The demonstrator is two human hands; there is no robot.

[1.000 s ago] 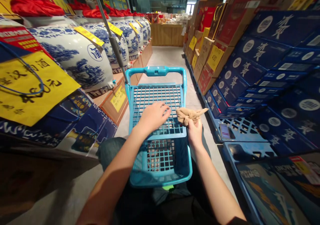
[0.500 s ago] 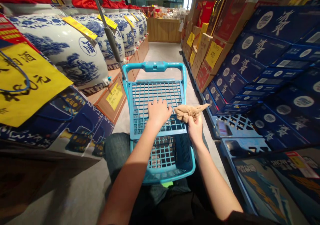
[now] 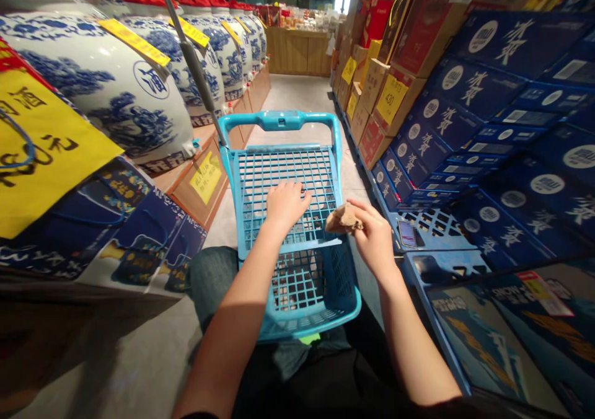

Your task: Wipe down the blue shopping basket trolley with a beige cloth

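A turquoise plastic shopping cart (image 3: 281, 121) stands between my knees, with a lattice panel (image 3: 251, 186) across its upper part and a deep basket below. My left hand (image 3: 284, 208) rests on this panel, its fingers bent down over the bars and the thumb to the right. Bunched in my right hand (image 3: 374, 236) is a light brown cloth (image 3: 341, 219), held just above the panel's right edge. Part of the cloth is hidden behind the fingers.
Left stand blue-and-white porcelain jars (image 3: 111, 84) with red cloth tops, behind a yellow price sign (image 3: 51, 146). On the right, blue cartons (image 3: 488, 97) are stacked on blue plastic pallets (image 3: 446, 230); a phone-like device (image 3: 409, 233) lies there. A grey pole (image 3: 198, 75) rises at the cart's left.
My right hand has turned over and now holds the cloth from above right; the cloth is more bunched, its pointed end no longer sticking out. My left hand stays on the panel. The view shifted slightly.
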